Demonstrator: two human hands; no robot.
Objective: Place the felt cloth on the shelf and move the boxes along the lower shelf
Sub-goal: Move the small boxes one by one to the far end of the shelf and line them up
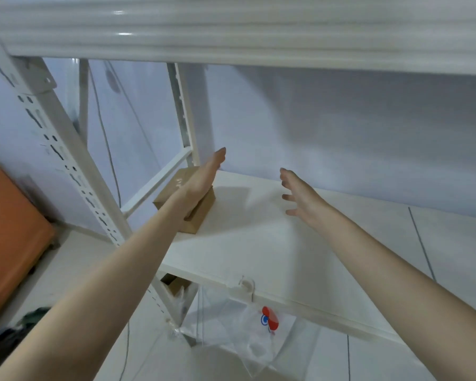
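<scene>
A small brown cardboard box (173,192) sits at the left end of the white lower shelf (259,237), near the upright post. My left hand (206,174) reaches over the box with fingers stretched flat, its wrist lying across the box top. To the right, my right hand (300,193) hovers above the bare shelf board with fingers spread, holding nothing. No felt cloth shows in this view.
A white upper shelf beam (231,31) runs overhead. Perforated white posts (55,149) stand at the left. A clear plastic bag with a red and blue logo (259,325) hangs from a hook under the shelf. An orange cabinet (8,229) stands at far left.
</scene>
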